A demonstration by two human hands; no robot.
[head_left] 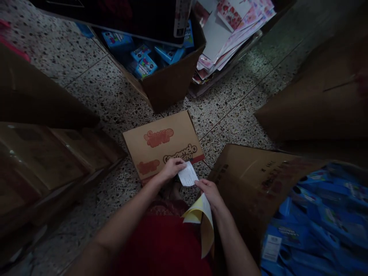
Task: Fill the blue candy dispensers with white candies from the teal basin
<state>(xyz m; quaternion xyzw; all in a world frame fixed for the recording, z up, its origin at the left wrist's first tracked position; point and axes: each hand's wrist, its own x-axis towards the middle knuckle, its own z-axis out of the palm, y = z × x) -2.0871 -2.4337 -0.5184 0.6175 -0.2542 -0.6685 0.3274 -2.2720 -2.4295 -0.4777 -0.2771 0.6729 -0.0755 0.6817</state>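
Note:
A small white printed label is stretched between my two hands. My left hand pinches its upper left edge. On its right edge are the fingertips of my right hand, which also has a curled yellow and white backing sheet hanging below it. Just beyond the label a flat-topped cardboard box lies on the floor, printed "Caramelo" with red logos. The left hand is over the near edge of that box; whether it touches the cardboard I cannot tell.
An open carton with small blue boxes stands ahead, partly under a dark panel. Beside it is a stack of printed sheets. At right, a large carton holds many blue packs. Taped boxes line the left.

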